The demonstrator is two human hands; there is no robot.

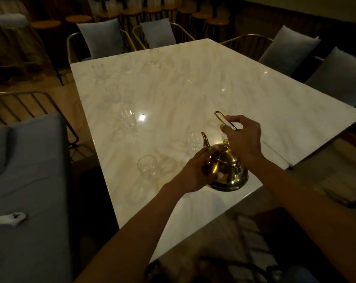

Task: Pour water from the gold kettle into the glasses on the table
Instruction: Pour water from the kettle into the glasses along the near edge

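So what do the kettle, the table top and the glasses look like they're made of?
Kettle: polished gold-coloured metal, probably plated steel or brass; it mirrors the light. Table top: glossy white marble or a marble-look slab, grey-veined with sharp light spots. Glasses, such as the one by the left hand: clear glass, see-through.

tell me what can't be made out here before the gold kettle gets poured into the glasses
Head view, the only one:
- Water level in the shiny gold metal kettle: opaque body, lid on.
- Contents of the clear drinking glass near the spout and the clear glass to its left: too dim and transparent to tell.
- Far glasses by the white marble table's back edge: faint, so the count is uncertain.
- Left hand's fingertips: hidden behind the kettle.
- Right hand covers part of the wire handle.
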